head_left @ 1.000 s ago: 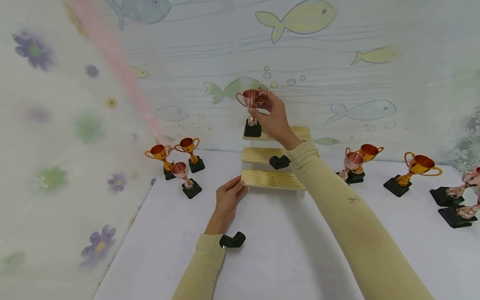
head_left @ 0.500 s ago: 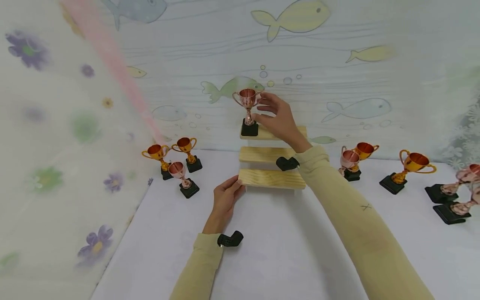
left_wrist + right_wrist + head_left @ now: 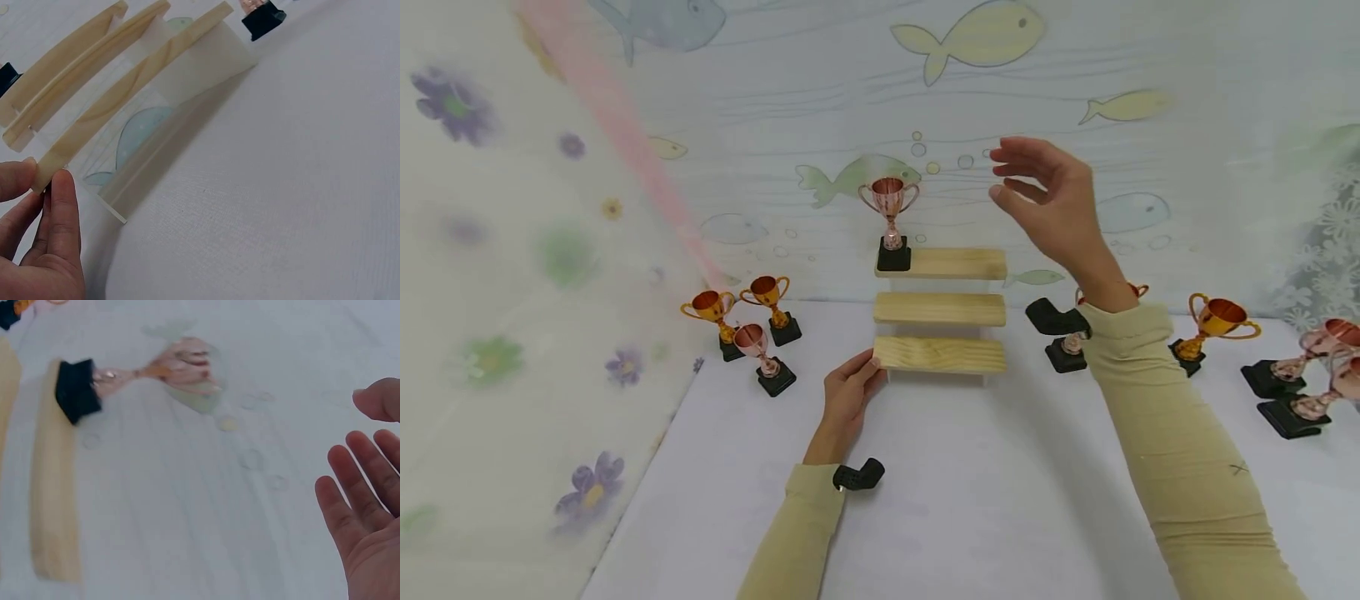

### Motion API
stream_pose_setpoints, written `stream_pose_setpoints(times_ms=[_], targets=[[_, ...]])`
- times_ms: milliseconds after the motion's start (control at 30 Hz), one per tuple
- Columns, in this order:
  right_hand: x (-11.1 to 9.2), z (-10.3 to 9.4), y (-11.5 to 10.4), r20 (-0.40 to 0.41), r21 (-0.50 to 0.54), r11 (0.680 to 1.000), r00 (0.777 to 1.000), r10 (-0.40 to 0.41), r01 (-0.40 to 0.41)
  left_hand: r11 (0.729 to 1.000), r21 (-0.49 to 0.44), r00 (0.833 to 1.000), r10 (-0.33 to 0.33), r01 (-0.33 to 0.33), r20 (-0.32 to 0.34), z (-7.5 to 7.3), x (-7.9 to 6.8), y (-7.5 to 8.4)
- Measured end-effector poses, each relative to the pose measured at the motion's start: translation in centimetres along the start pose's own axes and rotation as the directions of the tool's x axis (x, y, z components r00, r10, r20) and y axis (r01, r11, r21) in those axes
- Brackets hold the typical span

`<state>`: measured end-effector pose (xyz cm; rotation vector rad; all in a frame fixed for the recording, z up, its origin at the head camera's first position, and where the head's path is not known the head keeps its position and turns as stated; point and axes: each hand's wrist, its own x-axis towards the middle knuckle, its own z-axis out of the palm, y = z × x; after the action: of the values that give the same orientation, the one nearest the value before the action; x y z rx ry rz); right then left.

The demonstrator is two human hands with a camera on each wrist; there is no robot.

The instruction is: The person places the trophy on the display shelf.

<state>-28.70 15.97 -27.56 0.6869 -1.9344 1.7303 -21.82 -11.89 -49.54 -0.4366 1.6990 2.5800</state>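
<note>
A rose-gold trophy cup [image 3: 888, 200] on a black base stands upright at the left end of the top step of a three-step wooden display stand [image 3: 940, 354]. At the left end of the lowest step, my left hand [image 3: 845, 402] pinches the plank; the left wrist view shows the thumb [image 3: 17, 178] on top and fingers underneath. My right hand [image 3: 1052, 200] is in the air right of the trophy and above the stand, fingers spread and nothing in them. In the right wrist view the same trophy [image 3: 181, 362] lies well apart from the fingertips.
Left of the stand are two gold trophies [image 3: 767, 292] and a rose-gold one [image 3: 752, 340]. On the right are a gold trophy [image 3: 1221, 317], rose-gold ones at the edge [image 3: 1333, 337], and others partly hidden by my right wrist. A fish-patterned cloth hangs close behind.
My right hand has let go of the rose-gold trophy on the top step and moved away to the right and up. My left hand keeps its hold on the stand.
</note>
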Motion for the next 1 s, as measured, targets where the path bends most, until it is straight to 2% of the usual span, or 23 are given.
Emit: stream_pose_setpoints(times_ms=[133,233,433,633,900,1000], targets=[[-0.9,-3.2,-1.9,-0.054,-0.144,0.989,0.997,-0.05,0.042,1.0,0.0,1.0,-0.007,0.007,-0.012,0.0,0.0,-0.1],[-2.3,-5.4,-2.5,-0.107,-0.223,0.974,0.992,-0.067,0.041,1.0,0.003,1.0,-0.006,0.006,-0.014,-0.2,0.1,-0.3],[-6.3,-8.3,-1.4,-0.184,-0.32,0.947,0.982,-0.05,-0.012,1.0,0.001,1.0,-0.015,0.015,-0.02,-0.1,0.1,-0.4],[-10.8,-9.2,1.8,-0.249,-0.375,0.917,0.968,0.039,-0.133,1.0,-0.004,1.0,-0.011,0.01,-0.02,-0.1,0.2,-0.4],[-15.6,-9.4,5.4,-0.384,-0.405,0.875,0.918,0.098,-0.263,1.0,-0.011,1.0,-0.015,0.014,-0.022,-0.1,0.1,-0.4],[-16.9,-9.4,6.4,-0.433,-0.405,0.853,0.89,0.139,-0.33,1.0,-0.002,1.0,-0.015,0.015,-0.016,-0.1,0.2,-0.3]])
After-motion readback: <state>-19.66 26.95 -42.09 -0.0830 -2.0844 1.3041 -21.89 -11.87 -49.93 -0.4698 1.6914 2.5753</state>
